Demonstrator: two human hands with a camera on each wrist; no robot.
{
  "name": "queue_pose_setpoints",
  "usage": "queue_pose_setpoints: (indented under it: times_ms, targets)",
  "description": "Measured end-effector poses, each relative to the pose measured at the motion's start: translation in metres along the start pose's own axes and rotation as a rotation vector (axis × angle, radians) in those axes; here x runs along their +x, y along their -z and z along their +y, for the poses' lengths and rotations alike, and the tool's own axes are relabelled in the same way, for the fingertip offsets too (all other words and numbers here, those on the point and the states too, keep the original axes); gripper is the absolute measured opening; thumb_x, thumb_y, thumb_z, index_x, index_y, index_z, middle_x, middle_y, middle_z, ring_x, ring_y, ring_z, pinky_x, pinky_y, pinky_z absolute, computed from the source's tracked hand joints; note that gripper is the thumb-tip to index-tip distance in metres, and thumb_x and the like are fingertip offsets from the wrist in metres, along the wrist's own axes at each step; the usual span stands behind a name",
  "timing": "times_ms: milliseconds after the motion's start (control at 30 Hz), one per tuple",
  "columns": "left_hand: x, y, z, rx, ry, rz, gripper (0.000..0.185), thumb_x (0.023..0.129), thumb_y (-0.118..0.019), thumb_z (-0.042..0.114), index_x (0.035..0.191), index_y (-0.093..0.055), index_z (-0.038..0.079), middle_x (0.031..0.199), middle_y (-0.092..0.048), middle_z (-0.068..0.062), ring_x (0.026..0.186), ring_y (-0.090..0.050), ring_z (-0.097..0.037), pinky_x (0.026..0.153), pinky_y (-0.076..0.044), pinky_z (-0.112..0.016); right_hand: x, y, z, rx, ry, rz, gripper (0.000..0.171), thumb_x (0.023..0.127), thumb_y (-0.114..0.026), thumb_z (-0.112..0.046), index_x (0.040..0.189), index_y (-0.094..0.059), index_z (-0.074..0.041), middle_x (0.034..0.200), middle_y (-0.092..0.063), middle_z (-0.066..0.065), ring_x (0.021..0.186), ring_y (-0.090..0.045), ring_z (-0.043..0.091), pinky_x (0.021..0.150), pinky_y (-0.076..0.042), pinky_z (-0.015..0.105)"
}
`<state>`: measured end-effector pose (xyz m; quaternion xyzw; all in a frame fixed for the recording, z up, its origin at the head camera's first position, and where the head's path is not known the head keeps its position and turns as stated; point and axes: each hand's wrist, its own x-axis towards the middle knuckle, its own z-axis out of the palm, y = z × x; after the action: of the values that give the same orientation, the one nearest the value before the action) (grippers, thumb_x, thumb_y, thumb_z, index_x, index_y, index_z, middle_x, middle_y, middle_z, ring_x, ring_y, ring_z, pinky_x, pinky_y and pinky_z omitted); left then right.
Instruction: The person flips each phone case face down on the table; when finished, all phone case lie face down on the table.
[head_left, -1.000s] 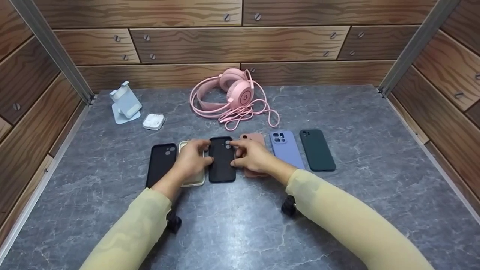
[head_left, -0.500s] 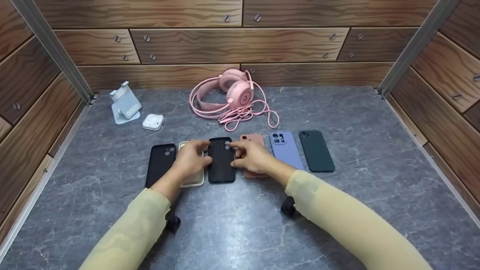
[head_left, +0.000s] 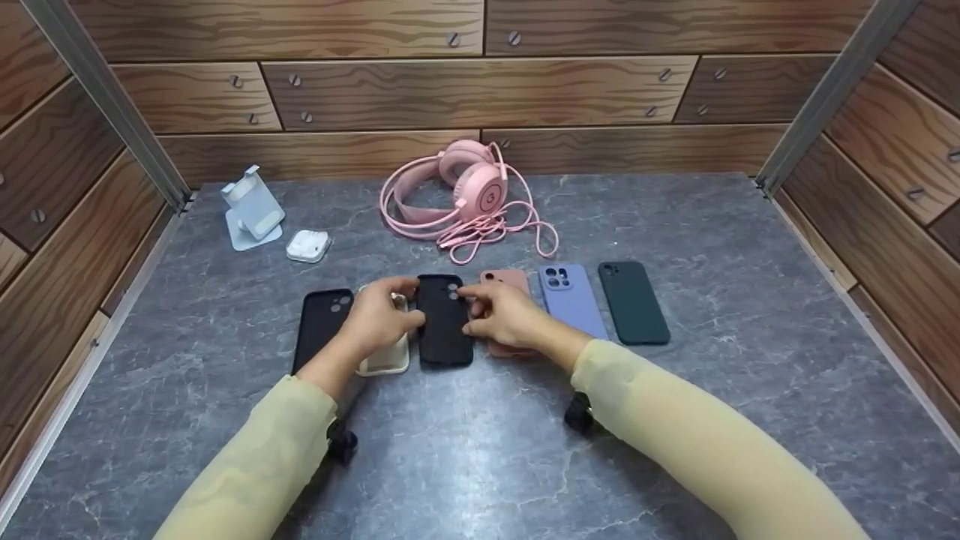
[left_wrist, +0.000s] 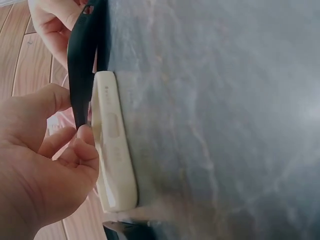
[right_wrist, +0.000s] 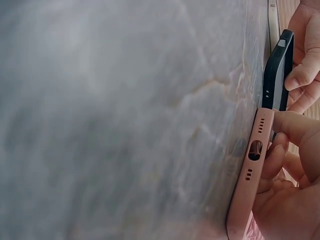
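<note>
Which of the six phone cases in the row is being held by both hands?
The black case third from the left, between cream case and pink case; left hand and right hand pinch its sides.

Six phone cases in a row across the table [head_left: 675, 420]

The gripped case [head_left: 444, 322] lies third from left, between both hands; headphones [head_left: 469, 195] lie far behind it; stand [head_left: 251, 206] and earbud box [head_left: 307, 244] sit far left.

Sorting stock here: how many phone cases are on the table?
6, in one row: black case far left, cream case, black held case, pink case, lilac case, dark green case.
</note>
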<state>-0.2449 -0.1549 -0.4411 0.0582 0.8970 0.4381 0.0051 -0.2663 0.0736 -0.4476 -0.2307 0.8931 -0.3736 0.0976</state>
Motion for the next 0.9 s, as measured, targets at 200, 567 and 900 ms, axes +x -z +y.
queue_pose_setpoints:
  times_ms: [200, 567, 900]
  targets:
    - [0.000, -0.001, 0.006, -0.038, -0.005, 0.004, 0.054, 0.075, -0.067, 0.004, 0.129, -0.062, 0.008, 0.115, -0.063, -0.008, 0.081, -0.062, -0.016, 0.065, -0.050, -0.029, 0.000, 0.000, 0.001, -0.007, 0.004, 0.003, 0.061, 0.078, -0.081, -0.011, 0.134, -0.059, -0.006, 0.088, -0.063, 0.005, 0.078, -0.057, 0.014, 0.076, -0.049, 0.029]
    - [-0.002, -0.006, 0.014, -0.168, -0.004, 0.042, 0.051, 0.078, -0.067, 0.000, 0.129, -0.062, 0.008, 0.118, -0.062, -0.008, 0.084, -0.067, -0.016, 0.066, -0.054, -0.029, 0.001, -0.001, 0.002, -0.018, 0.002, -0.001, 0.060, 0.078, -0.081, -0.012, 0.133, -0.060, -0.006, 0.087, -0.062, 0.004, 0.077, -0.056, 0.014, 0.075, -0.050, 0.029]
    - [-0.001, -0.008, 0.019, -0.312, 0.002, 0.012, 0.052, 0.080, -0.069, -0.002, 0.131, -0.061, 0.005, 0.101, -0.066, -0.015, 0.084, -0.068, -0.022, 0.064, -0.053, -0.027, 0.001, 0.001, 0.003, -0.037, 0.015, -0.017, 0.056, 0.080, -0.080, -0.014, 0.132, -0.060, -0.005, 0.087, -0.062, 0.003, 0.076, -0.056, 0.013, 0.074, -0.049, 0.028]
